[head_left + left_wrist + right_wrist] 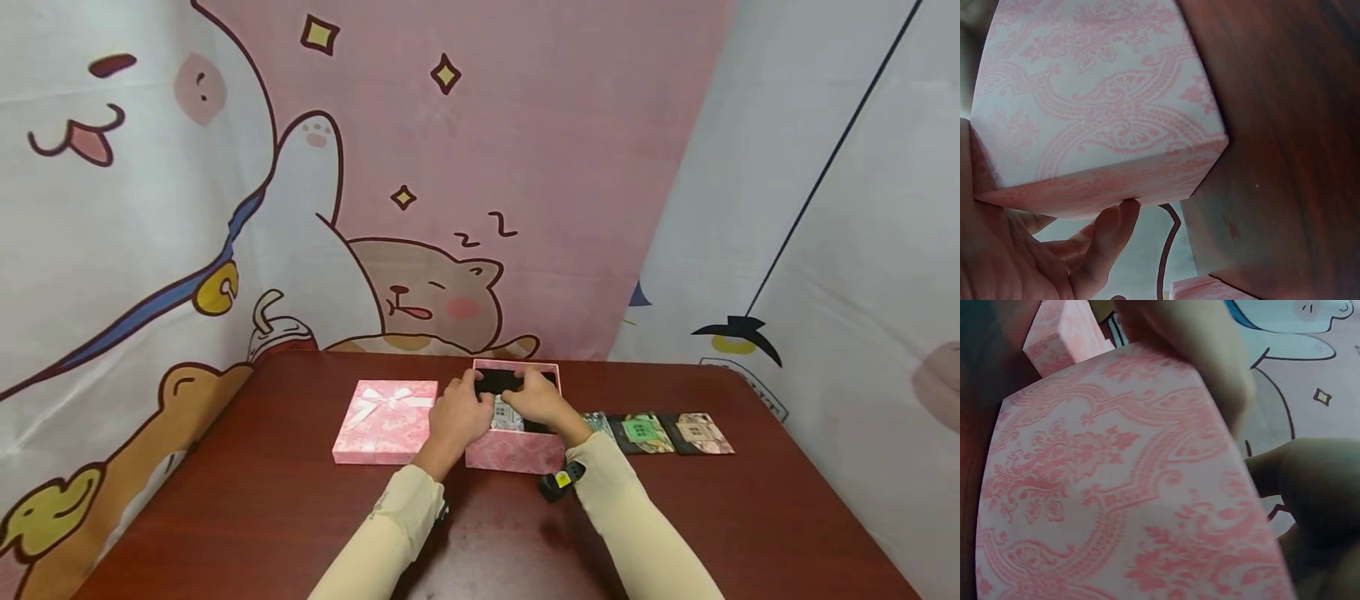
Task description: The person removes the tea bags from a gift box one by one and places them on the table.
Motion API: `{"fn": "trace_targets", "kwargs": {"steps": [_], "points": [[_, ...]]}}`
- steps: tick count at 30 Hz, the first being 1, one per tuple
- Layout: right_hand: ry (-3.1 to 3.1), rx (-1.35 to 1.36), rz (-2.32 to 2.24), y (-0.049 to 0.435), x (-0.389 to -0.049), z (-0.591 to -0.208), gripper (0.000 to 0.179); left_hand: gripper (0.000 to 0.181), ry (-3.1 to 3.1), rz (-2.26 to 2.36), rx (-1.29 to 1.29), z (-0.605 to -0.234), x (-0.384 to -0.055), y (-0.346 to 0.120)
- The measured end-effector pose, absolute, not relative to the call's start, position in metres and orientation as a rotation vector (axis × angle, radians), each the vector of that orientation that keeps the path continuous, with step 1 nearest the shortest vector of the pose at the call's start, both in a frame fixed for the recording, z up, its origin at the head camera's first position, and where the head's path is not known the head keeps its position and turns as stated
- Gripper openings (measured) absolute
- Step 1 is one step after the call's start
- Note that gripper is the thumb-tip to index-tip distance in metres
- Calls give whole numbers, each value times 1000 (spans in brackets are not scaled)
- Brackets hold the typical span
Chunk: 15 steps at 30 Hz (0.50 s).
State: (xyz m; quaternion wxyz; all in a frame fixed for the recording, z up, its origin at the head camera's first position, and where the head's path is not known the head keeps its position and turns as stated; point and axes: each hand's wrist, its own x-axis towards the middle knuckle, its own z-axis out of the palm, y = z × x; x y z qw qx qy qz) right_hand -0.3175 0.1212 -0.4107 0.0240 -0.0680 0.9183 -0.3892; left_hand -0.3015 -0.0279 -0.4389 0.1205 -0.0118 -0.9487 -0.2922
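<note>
An uncovered pink patterned box stands on the table. A black packet with a pale label is inside it, more black showing at the box's right side. My left hand reaches over the left wall, thumb and forefinger pinching the packet's left side. Its other fingers curl by the outer wall in the left wrist view. From the right, my right hand pinches the packet's other side. The right wrist view shows the box front and blurred hands; the fingertips are hidden there.
Left of the box lies its pink lid with a white ribbon bow. On the right, several flat dark packets stand in a row, among them a green-labelled one and a beige-labelled one. A printed cloth hangs behind the table.
</note>
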Motion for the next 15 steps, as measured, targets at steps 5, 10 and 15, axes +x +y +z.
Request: {"fn": "trace_targets", "kwargs": {"steps": [5, 10, 15], "points": [[2826, -185, -1200, 118, -323, -420, 55, 35, -2753, -849, -38, -439, -301, -27], [2791, -153, -1234, 117, -327, -425, 57, 35, -2768, -852, -34, -438, -300, -28], [2771, -118, -1258, 116, -330, -428, 58, 37, -2780, -857, -27, -438, -301, -28]]}}
